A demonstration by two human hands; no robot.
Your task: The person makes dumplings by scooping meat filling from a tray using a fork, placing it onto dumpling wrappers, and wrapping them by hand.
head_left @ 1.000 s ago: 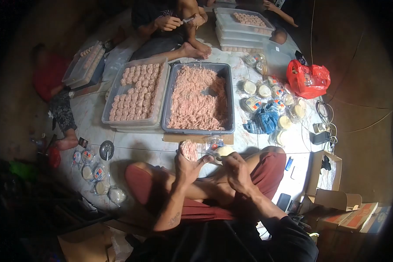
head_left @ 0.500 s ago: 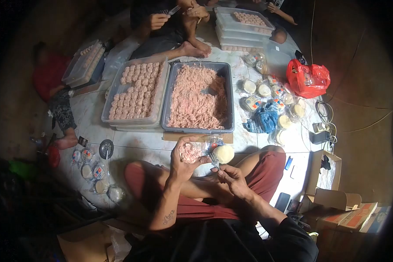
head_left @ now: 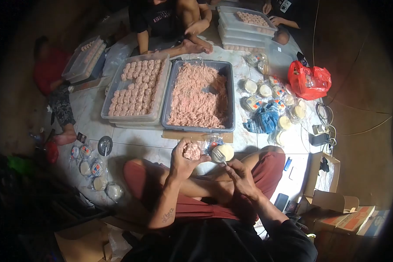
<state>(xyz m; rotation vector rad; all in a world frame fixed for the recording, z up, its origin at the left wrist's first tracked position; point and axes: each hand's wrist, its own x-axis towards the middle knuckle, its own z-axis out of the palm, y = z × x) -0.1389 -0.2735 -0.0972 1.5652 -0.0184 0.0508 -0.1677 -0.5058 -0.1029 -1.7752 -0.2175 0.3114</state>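
Note:
My left hand (head_left: 181, 162) is closed around a rounded lump of pink minced filling (head_left: 191, 151), held in front of the grey tub. My right hand (head_left: 241, 177) grips a metal fork (head_left: 218, 156) by its handle, and the tines point toward my left hand. Behind the fork lies a stack of pale round dough wrappers (head_left: 226, 151), beside an opened plastic packet (head_left: 215, 140). Whether the tines touch the wrappers I cannot tell. The grey tub (head_left: 232, 100) beyond my hands holds a large mass of the same pink filling.
Left of the tub, a clear tray (head_left: 105, 111) holds rows of pink dumplings (head_left: 137, 89). To the right are packaged wrappers (head_left: 251, 86), a blue cloth (head_left: 266, 118) and a red bag (head_left: 309, 81). More packets (head_left: 85, 168) sit at left. Other people sit around.
The fork has swung up away from the lump and now lies across the wrappers in view. The lump looks rounder and more compact. The person opposite has lowered a hand; their fork no longer shows.

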